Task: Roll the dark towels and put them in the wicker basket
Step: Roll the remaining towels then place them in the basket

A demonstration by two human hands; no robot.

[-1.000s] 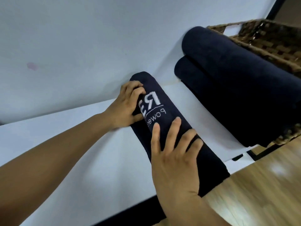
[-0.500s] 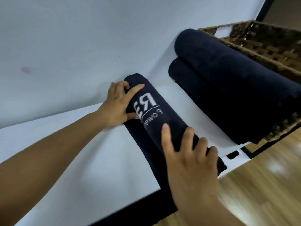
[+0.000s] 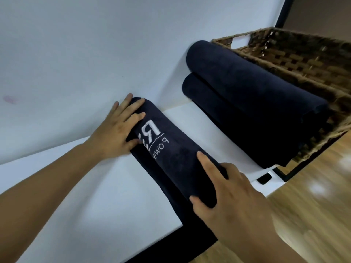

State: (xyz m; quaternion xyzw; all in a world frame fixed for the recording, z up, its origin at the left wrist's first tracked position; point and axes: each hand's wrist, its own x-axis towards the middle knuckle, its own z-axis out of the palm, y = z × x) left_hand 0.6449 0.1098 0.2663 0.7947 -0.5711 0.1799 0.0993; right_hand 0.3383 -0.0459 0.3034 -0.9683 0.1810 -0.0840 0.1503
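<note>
Head view: a person's 2 bare hands bear on a rolled towel, dark navy, which lies slantwise on a white table, its far end against a pale wall. The left hand lies flat on the far end of the roll, fingers nearly straight and spread, thumb pressed to the roll's near side; it presses the cloth and grasps nothing. The right hand grips the near end, thumb on the side towards the person, index finger stretched along the top, the other fingers curled over the far side. White lettering (partly covered by the fold, so not fully readable) shows on the roll between the 2 hands, closer to the left one. A flat strip of the same cloth runs along the table on the roll's left-hand side.

Beyond the right hand, well apart from the gripped roll, 2 more rolled towels lie one upon the other against the wicker basket. Whether they sit inside it or beside it cannot be told. To the right of the right hand is a wooden floor. Far to the left of the left hand, a pink smudge marks the wall.
</note>
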